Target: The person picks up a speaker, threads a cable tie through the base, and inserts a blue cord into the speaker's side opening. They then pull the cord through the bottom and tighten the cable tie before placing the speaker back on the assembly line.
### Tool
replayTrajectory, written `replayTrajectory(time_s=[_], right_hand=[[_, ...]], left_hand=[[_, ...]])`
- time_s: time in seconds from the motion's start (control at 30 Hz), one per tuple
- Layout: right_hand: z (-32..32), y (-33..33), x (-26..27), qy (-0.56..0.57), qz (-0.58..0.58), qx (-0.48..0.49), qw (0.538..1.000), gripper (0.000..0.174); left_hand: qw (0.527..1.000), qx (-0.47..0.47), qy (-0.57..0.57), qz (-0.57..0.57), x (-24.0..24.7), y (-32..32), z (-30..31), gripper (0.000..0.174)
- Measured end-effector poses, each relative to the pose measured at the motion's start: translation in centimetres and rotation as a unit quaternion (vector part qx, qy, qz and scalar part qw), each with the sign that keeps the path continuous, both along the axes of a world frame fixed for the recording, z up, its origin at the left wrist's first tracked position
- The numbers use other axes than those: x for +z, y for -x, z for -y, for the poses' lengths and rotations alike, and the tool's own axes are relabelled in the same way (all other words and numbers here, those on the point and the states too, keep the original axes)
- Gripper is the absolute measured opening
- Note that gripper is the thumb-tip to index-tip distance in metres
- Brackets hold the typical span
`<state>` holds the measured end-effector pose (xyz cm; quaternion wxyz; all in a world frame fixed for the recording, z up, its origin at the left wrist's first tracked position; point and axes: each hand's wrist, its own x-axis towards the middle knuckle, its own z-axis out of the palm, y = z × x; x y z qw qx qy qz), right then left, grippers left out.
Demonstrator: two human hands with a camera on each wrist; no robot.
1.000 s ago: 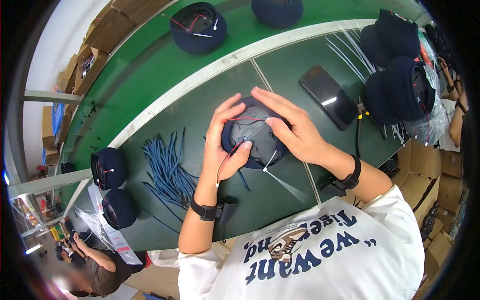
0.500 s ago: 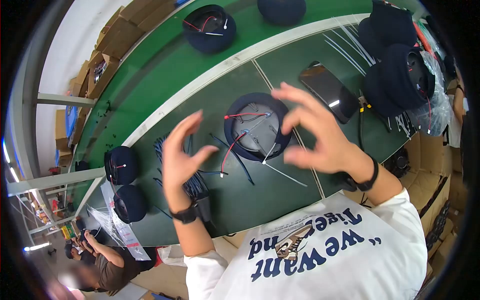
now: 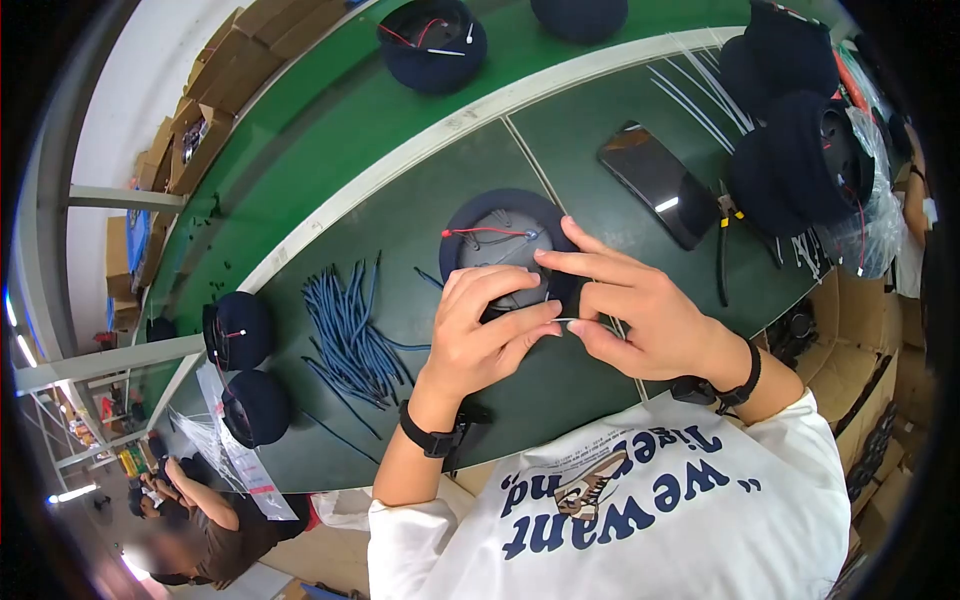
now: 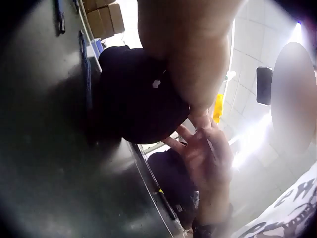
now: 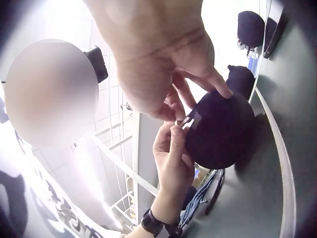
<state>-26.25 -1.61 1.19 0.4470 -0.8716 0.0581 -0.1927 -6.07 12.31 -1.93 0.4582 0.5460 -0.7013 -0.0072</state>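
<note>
A round shell covered in dark navy fabric sits on the dark green table, its grey plastic inside facing up with a red wire and a black wire across it. At its near edge, my left hand pinches a thin white cable tie between thumb and index finger. My right hand pinches the tie's other part just to the right, its index finger stretched onto the shell's rim. In the right wrist view, the tie shows between the two hands' fingertips, beside the shell. The left hand covers the shell's near-left part.
Blue sleeve-like strips lie in a heap to the left. A phone, cutting pliers and loose white cable ties are on the right. Navy shells are stacked at the far right, and others stand beyond the white edge strip.
Both hands were around the shell, then lifted apart from it. Now they have come together at its near edge and hold the cable tie's parts. The shell has hardly moved.
</note>
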Motion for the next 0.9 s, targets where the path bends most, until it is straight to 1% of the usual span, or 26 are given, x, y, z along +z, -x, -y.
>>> replayTrajectory(time_s=[0.03,0.1,0.17,0.23,0.33,0.37,0.47,0.53,0.57,0.67,0.7,0.73,0.77,0.8,0.83,0.87,0.9], right_hand=[[0.3,0.1,0.0,-0.002,0.0,0.01,1.0,0.015],[0.7,0.4,0.0,-0.012,-0.005,0.02,1.0,0.015],[0.8,0.6,0.1,-0.029,-0.014,0.021,0.999,0.018],[0.1,0.3,0.3,-0.017,-0.009,0.01,1.0,0.018],[-0.1,0.0,0.8,-0.02,-0.008,-0.003,1.0,0.019],[-0.1,0.0,0.9,-0.026,-0.012,-0.005,1.0,0.019],[0.4,0.2,0.8,-0.032,-0.024,0.014,0.999,0.02],[1.5,0.9,0.6,-0.076,-0.035,0.043,0.996,0.02],[2.0,1.2,0.5,-0.098,-0.041,0.059,0.993,0.021],[2.9,1.3,-0.6,-0.102,-0.016,0.074,0.992,0.016],[3.2,1.1,-0.6,-0.17,0.006,0.045,0.984,0.013],[3.3,1.1,-0.6,-0.238,0.026,0.015,0.971,0.012],[3.5,0.8,-0.8,-0.277,0.039,-0.011,0.96,0.011],[3.6,0.4,-1.0,-0.314,0.055,-0.038,0.947,0.016],[3.8,0.1,-1.2,-0.35,0.073,-0.063,0.932,0.022],[3.7,-1.0,-1.2,-0.354,0.053,-0.095,0.929,0.03],[3.3,-2.3,-1.1,-0.309,0.034,-0.1,0.945,0.037]], left_hand=[[1.0,0.006,0.011,-0.015,-0.3,0.0,0.1,0.032],[0.999,0.026,0.027,0.005,-0.6,-0.1,0.1,0.034],[0.998,0.042,0.037,0.007,-0.7,0.1,0.2,0.036],[0.998,0.055,0.041,-0.007,-0.1,0.4,0.4,0.036],[0.997,0.028,0.043,0.049,-0.2,0.0,0.2,0.033],[0.997,0.036,0.051,0.043,-0.7,0.1,0.0,0.029],[0.992,0.032,0.1,0.075,-2.0,-0.3,0.0,0.028],[0.982,0.058,0.099,0.151,-1.5,-1.5,-0.4,0.027],[0.981,0.069,0.087,0.157,-2.0,-1.8,-0.9,0.027],[0.989,0.071,0.03,0.127,-1.0,-2.1,-0.7,0.022],[0.992,0.082,0.028,0.092,-0.9,-2.8,-1.0,0.034],[0.993,0.105,0.05,-0.015,-0.7,-3.3,-1.0,0.053],[0.99,0.122,0.024,-0.071,-0.2,-3.9,-1.1,0.06],[0.982,0.138,-0.003,-0.128,0.4,-4.8,-1.3,0.068],[0.981,0.098,-0.098,-0.134,0.4,-6.0,-1.5,0.077],[0.96,0.061,-0.141,-0.235,0.6,-5.5,-1.2,0.079],[0.953,0.03,-0.153,-0.261,-0.3,-5.3,-0.9,0.08]])
